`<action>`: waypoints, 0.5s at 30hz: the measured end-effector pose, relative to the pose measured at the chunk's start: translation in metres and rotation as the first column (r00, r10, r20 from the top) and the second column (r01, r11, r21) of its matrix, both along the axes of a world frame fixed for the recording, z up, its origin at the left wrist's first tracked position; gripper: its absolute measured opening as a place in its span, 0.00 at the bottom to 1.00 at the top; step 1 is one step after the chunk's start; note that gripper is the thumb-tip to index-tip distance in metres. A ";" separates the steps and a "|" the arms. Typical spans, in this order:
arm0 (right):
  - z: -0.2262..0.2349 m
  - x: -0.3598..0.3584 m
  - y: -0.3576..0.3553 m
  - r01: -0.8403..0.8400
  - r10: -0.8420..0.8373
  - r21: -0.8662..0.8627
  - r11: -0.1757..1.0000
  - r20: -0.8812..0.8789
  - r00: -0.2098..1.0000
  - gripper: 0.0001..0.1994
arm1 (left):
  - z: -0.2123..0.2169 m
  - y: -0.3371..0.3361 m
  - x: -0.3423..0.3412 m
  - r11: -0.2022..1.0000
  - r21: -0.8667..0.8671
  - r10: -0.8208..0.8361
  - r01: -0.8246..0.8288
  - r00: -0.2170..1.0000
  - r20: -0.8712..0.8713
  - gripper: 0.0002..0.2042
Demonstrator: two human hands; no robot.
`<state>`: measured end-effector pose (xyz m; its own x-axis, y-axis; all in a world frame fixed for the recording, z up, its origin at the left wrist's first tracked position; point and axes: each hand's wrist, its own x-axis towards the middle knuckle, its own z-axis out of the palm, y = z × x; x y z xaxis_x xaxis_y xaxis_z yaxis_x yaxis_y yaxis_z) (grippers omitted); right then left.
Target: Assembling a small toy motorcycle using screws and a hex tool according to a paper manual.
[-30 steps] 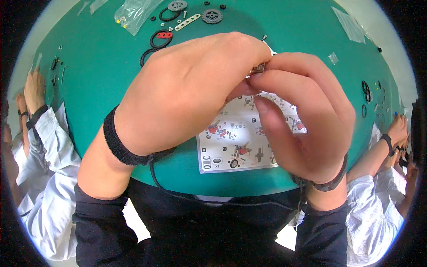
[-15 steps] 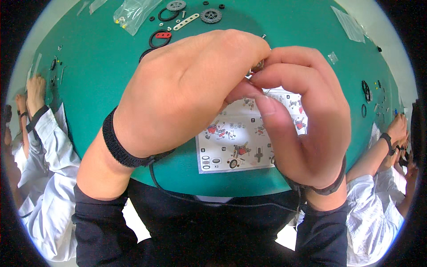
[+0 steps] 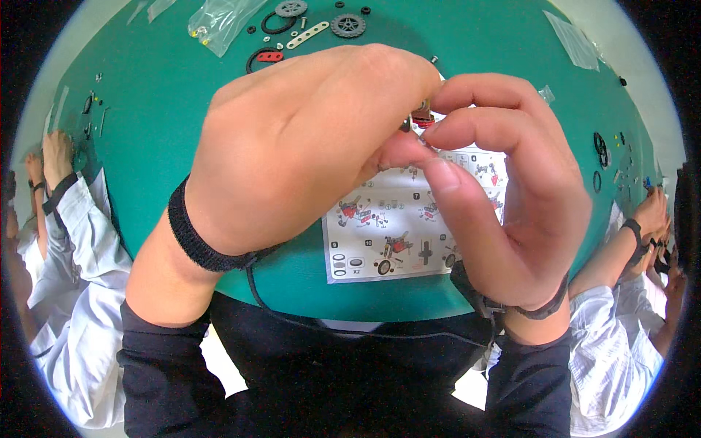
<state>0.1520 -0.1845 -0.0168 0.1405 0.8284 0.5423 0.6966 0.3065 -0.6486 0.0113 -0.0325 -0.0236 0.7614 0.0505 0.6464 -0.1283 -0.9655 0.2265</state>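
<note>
My left hand (image 3: 307,146) is closed, its fingertips mostly hidden behind its own back. It grips a small toy-model assembly (image 3: 422,117) with red, black and metal parts, of which only a bit shows. From the other side my right hand (image 3: 529,186) reaches in with bent fingers, its thumb and fingertips pinched at the lower end of that assembly; any tiny piece between them is too small to name. Under both hands lies a printed instruction sheet (image 3: 401,264) with pictures of model steps, its upper part covered by them.
Beyond my hands lie grey wheels (image 3: 348,25), black rings (image 3: 278,22), a cream perforated strip (image 3: 308,35), a red strip (image 3: 270,56), a screw (image 3: 434,59) and clear bags (image 3: 223,25). Other people's hands (image 3: 58,153) work at both sides of the green table (image 3: 161,109).
My right hand has shifted slightly right and its wrist has turned a little. More of the red and black assembly shows between my hands now.
</note>
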 end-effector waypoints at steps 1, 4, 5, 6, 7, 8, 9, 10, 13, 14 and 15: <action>0.001 0.000 -0.001 0.002 -0.002 -0.001 1.000 0.002 1.000 0.09 | 0.001 -0.001 0.000 1.000 -0.001 -0.002 0.002 1.000 0.002 0.17; 0.003 0.000 -0.003 0.021 -0.021 -0.012 1.000 0.045 0.999 0.08 | 0.003 -0.002 0.000 0.999 -0.033 0.014 -0.014 1.000 -0.018 0.18; 0.003 0.001 -0.003 0.018 -0.017 -0.016 1.000 0.056 0.998 0.08 | 0.003 -0.002 0.000 0.999 -0.033 0.001 -0.002 1.000 -0.017 0.19; 0.004 0.001 -0.004 0.015 -0.014 -0.021 1.000 0.067 0.998 0.08 | 0.004 -0.002 0.000 0.999 -0.034 -0.011 0.010 1.000 -0.016 0.19; 0.004 0.002 -0.004 0.014 -0.013 -0.021 1.000 0.066 0.998 0.08 | 0.004 -0.002 0.000 0.999 -0.034 -0.010 0.009 1.000 -0.018 0.19; 0.004 0.002 -0.004 0.009 -0.007 -0.027 1.000 0.046 0.999 0.08 | 0.004 -0.002 0.000 0.999 -0.048 -0.014 0.012 1.000 -0.022 0.19; 0.003 0.001 -0.003 0.003 -0.002 -0.034 0.999 0.027 1.000 0.08 | 0.003 -0.002 -0.001 0.998 -0.063 -0.018 0.016 1.000 -0.026 0.20; 0.003 0.001 -0.003 0.002 -0.001 -0.033 0.999 0.026 1.000 0.08 | 0.003 -0.002 -0.002 0.998 -0.063 -0.016 0.014 0.999 -0.027 0.20; 0.005 0.003 -0.004 -0.005 0.005 -0.035 0.999 0.000 1.000 0.07 | 0.005 -0.002 -0.001 0.999 -0.044 -0.022 0.022 1.000 -0.017 0.20; 0.006 0.004 -0.005 0.000 0.000 -0.029 1.000 0.012 1.000 0.07 | 0.005 -0.003 0.000 0.999 -0.035 -0.015 0.015 1.000 0.000 0.20; 0.005 0.004 -0.004 0.000 0.000 -0.021 1.000 0.018 1.000 0.06 | 0.003 -0.003 0.000 1.000 -0.026 -0.004 0.004 1.000 0.012 0.20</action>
